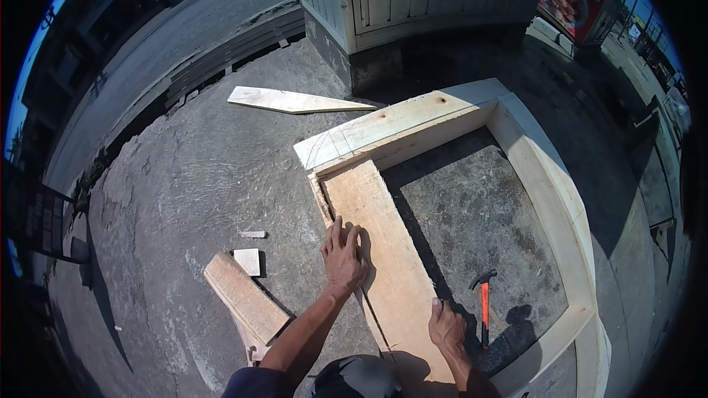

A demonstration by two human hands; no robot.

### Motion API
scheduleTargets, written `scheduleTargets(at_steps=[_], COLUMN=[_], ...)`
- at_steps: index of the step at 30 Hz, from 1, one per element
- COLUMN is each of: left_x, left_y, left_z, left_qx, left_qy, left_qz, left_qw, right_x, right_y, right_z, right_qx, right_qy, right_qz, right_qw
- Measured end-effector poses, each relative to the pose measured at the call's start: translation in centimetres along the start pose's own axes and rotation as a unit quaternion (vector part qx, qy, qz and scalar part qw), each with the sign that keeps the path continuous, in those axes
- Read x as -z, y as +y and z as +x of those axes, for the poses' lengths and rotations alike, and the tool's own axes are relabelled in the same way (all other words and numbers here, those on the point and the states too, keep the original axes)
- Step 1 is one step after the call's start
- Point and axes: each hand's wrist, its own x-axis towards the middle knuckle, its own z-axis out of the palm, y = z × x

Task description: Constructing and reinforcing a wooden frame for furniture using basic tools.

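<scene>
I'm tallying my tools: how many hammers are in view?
1: an orange-and-black hammer lies on the concrete ground inside the wooden frame, just right of the right hand. Others may be hidden.

A hammer (484, 308) obstructs the open ground (472, 206) inside the wooden frame (554, 180).

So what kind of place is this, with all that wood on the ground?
It looks like an outdoor roadside spot used for woodworking: there's a road beyond the concrete ground, and a hammer lies inside a wooden frame.
</scene>
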Motion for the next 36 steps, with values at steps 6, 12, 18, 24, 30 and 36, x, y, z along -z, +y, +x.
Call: scheduleTargets(at_steps=[6, 12, 18, 24, 30, 36], left_x=[0.3, 0.7, -0.4, -0.3, 0.3, 0.0], left_y=[-0.4, -0.4, -1.1, -1.4, -0.8, -0.9], left_z=[0.1, 0.0, -0.1, -0.2, -0.1, 0.1], left_qx=[0.009, 0.01, -0.012, -0.011, -0.004, -0.007], left_qy=[-0.028, -0.042, -0.016, -0.015, -0.008, -0.008], left_qz=[0.007, -0.008, -0.004, -0.012, -0.036, -0.037], left_qw=[1.0, 0.999, 1.0, 1.0, 0.999, 0.999], right_x=[-2.0, -1.6, -1.6, -1.5, -1.0, -0.7], right_y=[1.7, 2.0, 2.5, 2.5, 2.1, 2.1], right_z=[1.0, 1.5, 1.8, 1.6, 1.6, 1.8], right_qx=[0.052, 0.071, 0.08, 0.09, 0.089, 0.078], right_qy=[0.027, -0.011, -0.014, -0.005, -0.017, -0.027], right_qz=[0.036, 0.065, 0.08, 0.085, 0.098, 0.081], right_qw=[0.998, 0.995, 0.993, 0.992, 0.991, 0.993])
